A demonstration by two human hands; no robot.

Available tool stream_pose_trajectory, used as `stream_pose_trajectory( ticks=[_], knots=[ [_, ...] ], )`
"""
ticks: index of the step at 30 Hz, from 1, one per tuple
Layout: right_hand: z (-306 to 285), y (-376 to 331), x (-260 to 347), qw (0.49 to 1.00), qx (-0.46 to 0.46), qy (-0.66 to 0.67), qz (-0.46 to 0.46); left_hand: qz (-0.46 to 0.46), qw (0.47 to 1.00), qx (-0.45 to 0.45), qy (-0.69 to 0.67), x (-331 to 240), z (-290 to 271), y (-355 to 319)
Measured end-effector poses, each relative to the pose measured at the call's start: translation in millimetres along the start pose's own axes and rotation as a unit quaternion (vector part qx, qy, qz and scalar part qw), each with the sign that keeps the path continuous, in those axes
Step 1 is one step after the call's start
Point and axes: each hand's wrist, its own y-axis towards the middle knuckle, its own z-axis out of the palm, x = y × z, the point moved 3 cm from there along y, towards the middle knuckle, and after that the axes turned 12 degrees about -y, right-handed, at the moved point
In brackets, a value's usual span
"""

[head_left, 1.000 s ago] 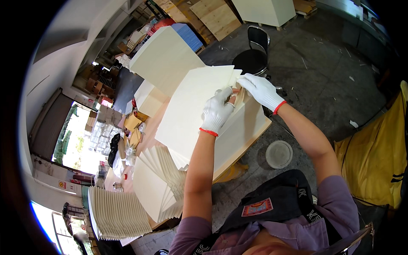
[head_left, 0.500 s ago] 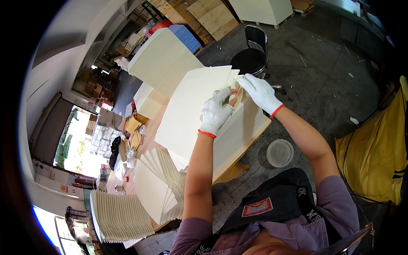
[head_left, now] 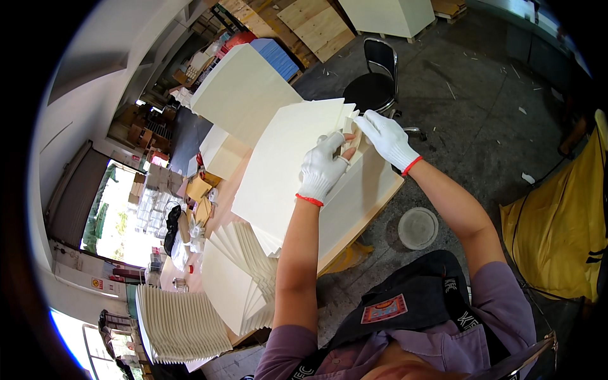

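Observation:
A fanned stack of large cream sheets [head_left: 278, 158], paper or thin board, lies across the table in front of me. My left hand [head_left: 324, 166], in a white knitted glove with bare fingertips, rests on the stack and grips the edges of several sheets at its right side. On the far right corner of those sheets, my right hand [head_left: 385, 138], gloved in white with a red cuff, presses with its fingers together; its thumb is hidden. The sheet edges between the two hands are slightly spread and bent. Beneath them stands another cream block [head_left: 361, 196].
More fanned sheets [head_left: 234, 272] and a ridged pile [head_left: 180, 323] stand to the left. Beyond the stack is a tall cream pile [head_left: 247, 88]. A black chair [head_left: 372, 88] stands at the far side, a round pale bucket [head_left: 418, 228] on the floor, and yellow cloth [head_left: 557, 221] at right.
Both hands keep almost the same place, with only slight finger movement at the sheet edges. A dark shape has come into view at the far right, behind the yellow cloth.

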Motion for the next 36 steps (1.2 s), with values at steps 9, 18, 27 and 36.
stream_pose_trajectory(
  ticks=[9, 18, 27, 36],
  knots=[
    [-6, 1, 10, 0.999, 0.029, 0.003, 0.029, 0.008, 0.999, -0.032, -0.016, 4, 2, -1],
    [-26, 4, -9, 0.991, 0.07, -0.111, -0.006, 0.061, 0.998, -0.029, 0.011, -7, 1, -8],
    [-21, 3, 4, 0.961, 0.008, -0.214, -0.175, 0.102, 0.994, -0.029, 0.015, 0, 2, -4],
    [-5, -7, -10, 0.997, 0.06, -0.021, 0.033, 0.07, 0.997, -0.016, 0.005, -3, 0, -5]
  ],
)
